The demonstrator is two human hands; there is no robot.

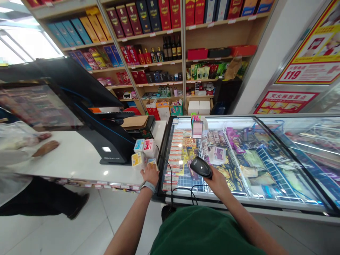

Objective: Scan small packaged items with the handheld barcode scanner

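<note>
My left hand, with a watch on its wrist, has its fingers closed round a small clear tub at the counter's right end. Close beside it are tubs with a yellow label, a blue label and a red label. A black barcode scanner is gripped in my right hand, above the freezer glass. Just beyond the scanner, a clear tub with a purple label sits on the glass. The scanner's underside and my right fingertips are hidden.
A black checkout screen stands on the white counter. Another person's hand rests at the left. The glass-topped freezer extends right. Black cable hangs near its edge. Shelves of boxes and bottles line the back.
</note>
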